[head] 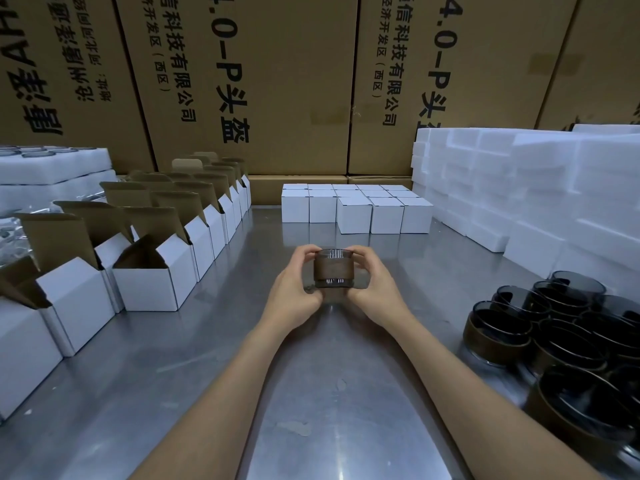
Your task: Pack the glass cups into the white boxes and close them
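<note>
Both hands, the left hand (294, 289) and right hand (375, 287), curl around one dark glass cup (333, 271), held just above the middle of a metal table (242, 341). Open white boxes (145, 271) line the left; closed boxes (356, 207) sit behind, more cups (561, 327) at right.

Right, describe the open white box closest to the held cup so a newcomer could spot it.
On the steel table, a row of open white cardboard boxes lines the left side. The target box faces the dark glass cup, jutting furthest toward centre.

Both forearms reach forward, left hand (298, 292) and right hand (372, 289) curled in a facing grip
</note>
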